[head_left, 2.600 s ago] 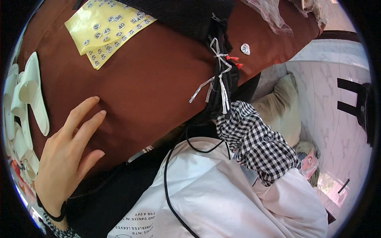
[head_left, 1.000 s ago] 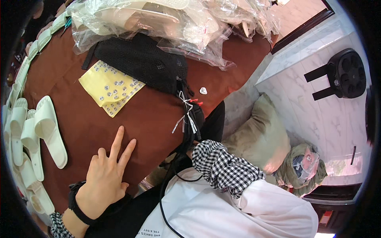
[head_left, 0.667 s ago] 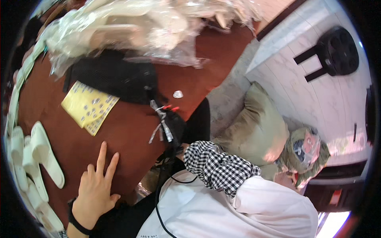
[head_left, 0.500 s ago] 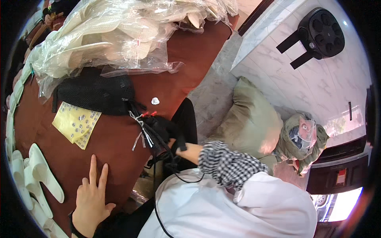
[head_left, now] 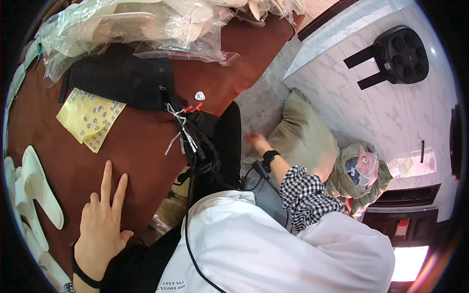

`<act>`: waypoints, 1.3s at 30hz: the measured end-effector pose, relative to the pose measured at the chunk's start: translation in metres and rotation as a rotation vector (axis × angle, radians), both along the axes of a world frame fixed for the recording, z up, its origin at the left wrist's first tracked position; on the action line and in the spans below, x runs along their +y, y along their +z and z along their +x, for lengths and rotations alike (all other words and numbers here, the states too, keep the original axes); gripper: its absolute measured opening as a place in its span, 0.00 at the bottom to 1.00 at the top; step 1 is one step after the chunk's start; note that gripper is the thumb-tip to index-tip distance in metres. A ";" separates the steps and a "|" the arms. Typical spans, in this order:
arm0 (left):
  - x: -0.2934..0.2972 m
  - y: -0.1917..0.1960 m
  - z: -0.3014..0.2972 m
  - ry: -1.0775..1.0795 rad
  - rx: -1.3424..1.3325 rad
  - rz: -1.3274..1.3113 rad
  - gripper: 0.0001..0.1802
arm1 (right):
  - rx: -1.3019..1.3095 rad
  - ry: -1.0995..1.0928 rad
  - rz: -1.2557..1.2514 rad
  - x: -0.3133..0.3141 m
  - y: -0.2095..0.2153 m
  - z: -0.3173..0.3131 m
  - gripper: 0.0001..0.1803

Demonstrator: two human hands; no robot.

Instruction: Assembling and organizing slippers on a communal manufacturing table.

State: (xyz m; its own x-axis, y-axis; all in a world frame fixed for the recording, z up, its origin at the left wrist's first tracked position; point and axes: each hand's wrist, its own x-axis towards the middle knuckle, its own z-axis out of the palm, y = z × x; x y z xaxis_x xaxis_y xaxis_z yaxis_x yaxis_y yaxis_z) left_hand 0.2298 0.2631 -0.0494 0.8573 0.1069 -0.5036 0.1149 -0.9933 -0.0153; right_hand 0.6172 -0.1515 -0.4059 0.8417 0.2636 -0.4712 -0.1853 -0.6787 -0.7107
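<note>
While the left hand lies flat on the brown surface, its palm is down and its fingers are stretched out and a little spread; it pinches nothing. A dark band is around its wrist. Just beside this hand, toward the left edge, some white slippers lie in a row on the same surface.

The right hand is reached down past the edge of the surface, toward the pale floor, close to an olive green cushion. It looks blurred, so I cannot tell if its fingers are spread or closed, or if they touch something. A black watch sits on its wrist, and the forearm has a black and white checked sleeve.

Farther on the surface, a yellow cloth with small patterns lies flat, well apart from the left hand. Beside it is a black mesh bag with white strings and a red tag at its corner. A small white tag lies near this corner. Behind the bag is a heap of clear plastic bags. On the floor, to the right of the cushion, a green bag stands open, and a black stool is farther away.
</note>
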 end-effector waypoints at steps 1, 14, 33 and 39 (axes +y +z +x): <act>0.000 -0.001 -0.002 0.006 -0.004 -0.008 0.70 | 0.074 0.362 -0.112 -0.017 -0.018 -0.006 0.19; -0.004 0.000 -0.004 0.115 0.020 -0.123 0.66 | -0.052 1.428 -0.705 -0.057 -0.109 -0.070 0.14; -0.013 -0.031 0.005 0.165 0.059 -0.085 0.63 | -0.246 0.826 -0.227 0.012 -0.124 -0.113 0.20; -0.015 -0.028 0.007 0.208 0.043 -0.119 0.68 | -0.121 0.679 -0.393 0.053 -0.055 -0.122 0.22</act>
State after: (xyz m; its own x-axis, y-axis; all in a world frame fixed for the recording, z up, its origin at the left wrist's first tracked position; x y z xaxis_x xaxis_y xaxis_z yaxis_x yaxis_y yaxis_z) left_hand 0.2366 0.2483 -0.0772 0.8007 0.2165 -0.5586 0.3188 -0.9434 0.0914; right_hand 0.4954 -0.0983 -0.4608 0.6079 0.5711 -0.5516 0.4220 -0.8209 -0.3848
